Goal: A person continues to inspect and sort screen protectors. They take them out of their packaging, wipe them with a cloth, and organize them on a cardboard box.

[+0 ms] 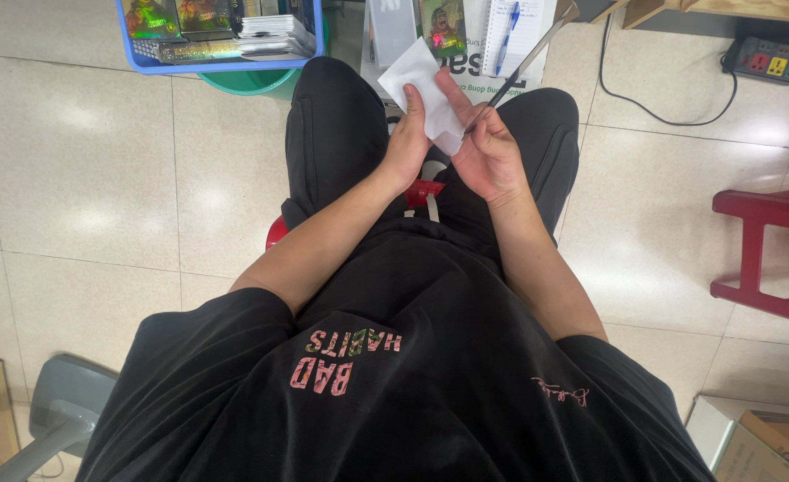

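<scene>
Both hands over lap. Left hand (406, 143) pinching white packet (426, 89) by its near edge. Right hand (488, 152) closed round thin tool (528, 61), fingers also touching packet. Blue tray (220, 62) far left.

Matt white paper slip (427, 94), glossy tiled floor (82, 178), perhaps plastic blue tray (220, 64)

The small white paper packet (427, 94) is sitting between the left hand (405, 143) and the right hand (486, 152), above the lap. The thin metal blade (530, 59) is lying in the right hand, beside the packet. The blue plastic tray (219, 62) is lying ahead-left, the red wooden stool (769, 254) well right.
</scene>
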